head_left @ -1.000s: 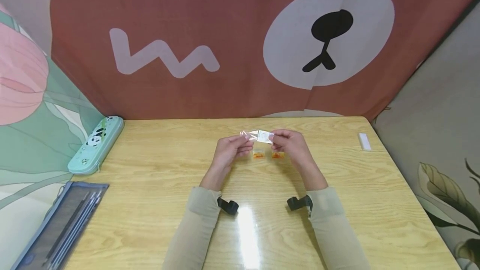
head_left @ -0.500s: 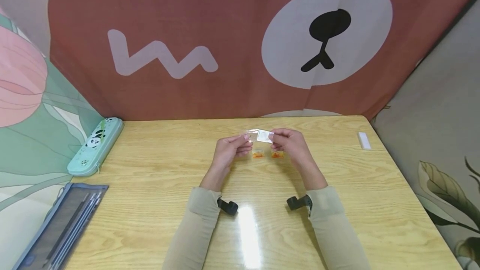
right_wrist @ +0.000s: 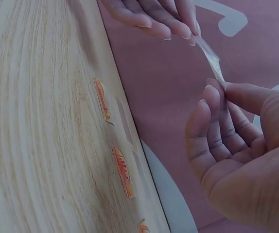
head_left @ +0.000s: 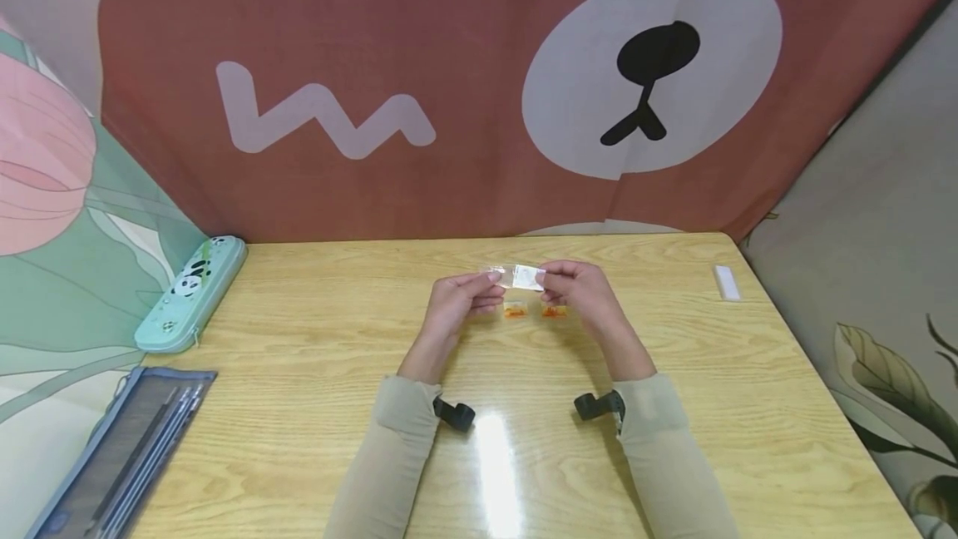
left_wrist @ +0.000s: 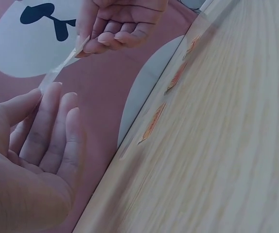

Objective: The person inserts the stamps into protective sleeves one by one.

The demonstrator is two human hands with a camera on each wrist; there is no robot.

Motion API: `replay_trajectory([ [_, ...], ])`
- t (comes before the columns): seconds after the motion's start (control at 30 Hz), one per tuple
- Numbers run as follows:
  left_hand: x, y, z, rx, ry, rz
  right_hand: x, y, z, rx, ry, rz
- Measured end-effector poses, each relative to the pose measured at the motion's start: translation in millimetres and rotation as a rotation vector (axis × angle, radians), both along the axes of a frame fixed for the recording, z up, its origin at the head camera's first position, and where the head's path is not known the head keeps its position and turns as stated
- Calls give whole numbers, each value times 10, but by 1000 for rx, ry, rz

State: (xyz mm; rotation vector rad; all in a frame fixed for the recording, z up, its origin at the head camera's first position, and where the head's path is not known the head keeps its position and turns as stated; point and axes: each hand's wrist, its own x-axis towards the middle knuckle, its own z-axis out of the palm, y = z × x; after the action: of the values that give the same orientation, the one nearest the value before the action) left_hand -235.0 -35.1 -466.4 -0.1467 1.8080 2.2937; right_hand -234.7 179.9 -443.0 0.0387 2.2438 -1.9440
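A small flat strip, see-through film on one half and white (head_left: 527,277) on the other, is stretched between both hands above the far part of the table. My left hand (head_left: 462,296) pinches its clear end between thumb and index finger. The white end is pinched by my right hand (head_left: 586,291) in the same manner. In the left wrist view the strip (left_wrist: 57,73) is seen nearly edge-on, and the other fingers of both hands are loosely bent. Beneath the hands lie small flat orange-and-clear pieces (head_left: 515,309), three of them visible in the left wrist view.
On the left of the table are a mint panda pencil case (head_left: 192,294) and a blue-edged mesh pouch (head_left: 135,447) with long thin items inside. A small white block (head_left: 727,283) lies at the far right. A printed cloth (head_left: 337,190) hangs behind the table.
The strip has tilted a little, so the shine on its clear half differs. Both hands keep their pinch and stay in nearly the same place.
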Motion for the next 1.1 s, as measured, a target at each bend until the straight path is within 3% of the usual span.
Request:
replay_trajectory([
  [1.1, -8, -16, 22, -33, -2, -15, 15, 11, -15, 18, 25, 47],
])
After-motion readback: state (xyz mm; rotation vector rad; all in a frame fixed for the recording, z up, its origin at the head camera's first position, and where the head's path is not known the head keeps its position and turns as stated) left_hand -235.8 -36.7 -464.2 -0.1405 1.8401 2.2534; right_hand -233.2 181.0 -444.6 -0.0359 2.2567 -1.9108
